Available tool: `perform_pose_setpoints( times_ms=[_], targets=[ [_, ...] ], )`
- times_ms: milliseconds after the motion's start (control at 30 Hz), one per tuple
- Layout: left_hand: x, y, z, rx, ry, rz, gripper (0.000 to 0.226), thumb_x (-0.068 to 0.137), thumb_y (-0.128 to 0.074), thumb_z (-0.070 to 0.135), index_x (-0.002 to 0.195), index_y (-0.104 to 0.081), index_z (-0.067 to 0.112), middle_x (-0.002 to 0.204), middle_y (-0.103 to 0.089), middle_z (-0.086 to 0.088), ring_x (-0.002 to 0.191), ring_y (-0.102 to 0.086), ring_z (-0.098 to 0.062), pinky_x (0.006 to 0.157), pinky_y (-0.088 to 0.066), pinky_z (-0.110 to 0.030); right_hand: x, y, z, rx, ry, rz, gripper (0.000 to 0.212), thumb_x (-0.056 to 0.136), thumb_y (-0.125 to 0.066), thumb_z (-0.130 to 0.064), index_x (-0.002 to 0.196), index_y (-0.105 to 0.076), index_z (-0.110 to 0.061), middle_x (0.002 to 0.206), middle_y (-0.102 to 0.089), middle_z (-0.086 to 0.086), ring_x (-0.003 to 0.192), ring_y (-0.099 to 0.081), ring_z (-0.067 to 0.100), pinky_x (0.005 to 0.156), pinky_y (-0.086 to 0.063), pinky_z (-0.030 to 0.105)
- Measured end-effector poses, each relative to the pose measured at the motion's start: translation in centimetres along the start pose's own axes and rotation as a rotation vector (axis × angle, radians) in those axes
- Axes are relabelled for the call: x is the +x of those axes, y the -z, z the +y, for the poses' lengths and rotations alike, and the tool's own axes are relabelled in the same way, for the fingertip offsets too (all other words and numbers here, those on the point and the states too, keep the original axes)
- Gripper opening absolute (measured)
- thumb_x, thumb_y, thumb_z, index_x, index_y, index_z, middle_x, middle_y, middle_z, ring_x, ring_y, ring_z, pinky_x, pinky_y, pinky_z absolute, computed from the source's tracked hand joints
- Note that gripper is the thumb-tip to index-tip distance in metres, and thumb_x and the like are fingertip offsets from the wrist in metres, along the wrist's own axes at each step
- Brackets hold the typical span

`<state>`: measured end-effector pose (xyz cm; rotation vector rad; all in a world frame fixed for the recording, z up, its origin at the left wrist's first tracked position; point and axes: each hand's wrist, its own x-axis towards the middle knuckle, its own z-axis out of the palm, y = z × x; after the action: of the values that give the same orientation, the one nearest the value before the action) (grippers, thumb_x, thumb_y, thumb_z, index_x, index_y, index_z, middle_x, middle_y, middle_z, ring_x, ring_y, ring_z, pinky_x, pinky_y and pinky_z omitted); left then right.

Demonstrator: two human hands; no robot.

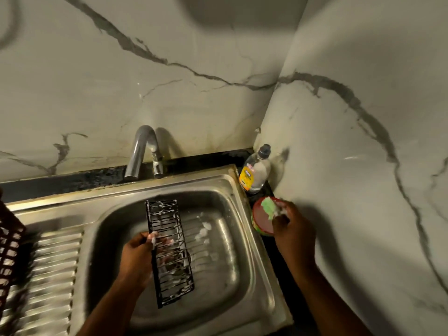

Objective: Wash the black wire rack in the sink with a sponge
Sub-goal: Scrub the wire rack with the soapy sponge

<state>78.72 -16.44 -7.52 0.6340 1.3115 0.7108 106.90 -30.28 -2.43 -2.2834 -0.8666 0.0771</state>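
Observation:
A long black wire rack (167, 241), streaked with white foam, is held over the steel sink basin (218, 260). My left hand (138, 255) grips its left edge near the middle. My right hand (291, 229) is to the right of the sink, over a round red tub (260, 218), and its fingers pinch a green soapy sponge (270, 208) that rests on the tub. Blobs of foam lie on the basin floor right of the rack.
A chrome tap (143, 151) stands behind the sink. A clear dish-soap bottle (254, 170) with a yellow label sits in the corner on the dark counter. The ribbed drainboard (51, 270) lies left, with a brown plastic basket (9, 246) at the left edge. Marble walls rise behind and right.

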Motion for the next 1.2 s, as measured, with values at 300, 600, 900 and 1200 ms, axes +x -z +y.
perform_pose_setpoints(
  times_ms=[300,600,900,1200],
  targets=[
    [-0.7,-0.9,0.1,0.013,-0.018,-0.043,0.022,0.107,-0.043,0.005,0.094,-0.061,0.0,0.089,-0.068,-0.029,0.063,-0.075,-0.028,0.049,-0.06,-0.036,3.5,-4.4,3.6,-0.466,0.197,-0.248,0.031,0.077,-0.074,-0.045,0.095,-0.077,-0.02,0.099,-0.07,0.003,0.093,-0.063,0.03,0.079,-0.052,0.035],
    [-1.0,-1.3,1.2,0.115,-0.066,-0.064,0.02,0.105,-0.048,0.006,0.101,-0.064,-0.004,0.085,-0.073,-0.026,0.072,-0.074,-0.033,0.059,-0.062,-0.041,4.0,-3.2,2.0,-0.492,0.184,-0.441,0.032,0.087,-0.065,-0.052,0.102,-0.077,-0.026,0.095,-0.075,-0.004,0.087,-0.068,0.02,0.076,-0.053,0.029],
    [-2.0,-1.0,2.2,0.501,-0.251,-0.061,0.021,0.097,-0.049,-0.009,0.09,-0.068,-0.001,0.076,-0.073,-0.019,0.058,-0.072,-0.024,0.057,-0.061,-0.041,-3.3,-7.0,-8.8,0.126,0.789,-0.413,0.037,0.096,-0.055,-0.016,0.132,-0.065,-0.018,0.134,-0.064,0.001,0.129,-0.054,0.015,0.111,-0.041,0.029],
    [-2.7,1.4,3.6,0.779,-0.608,-0.066,0.019,0.076,-0.064,0.002,0.073,-0.072,0.019,0.069,-0.073,0.011,0.065,-0.067,-0.004,0.064,-0.054,-0.027,-5.1,-11.0,-12.4,-0.296,1.109,-0.438,0.046,0.102,-0.036,-0.04,0.138,-0.055,-0.019,0.147,-0.052,0.003,0.145,-0.037,0.022,0.12,-0.023,0.044]
  ],
)
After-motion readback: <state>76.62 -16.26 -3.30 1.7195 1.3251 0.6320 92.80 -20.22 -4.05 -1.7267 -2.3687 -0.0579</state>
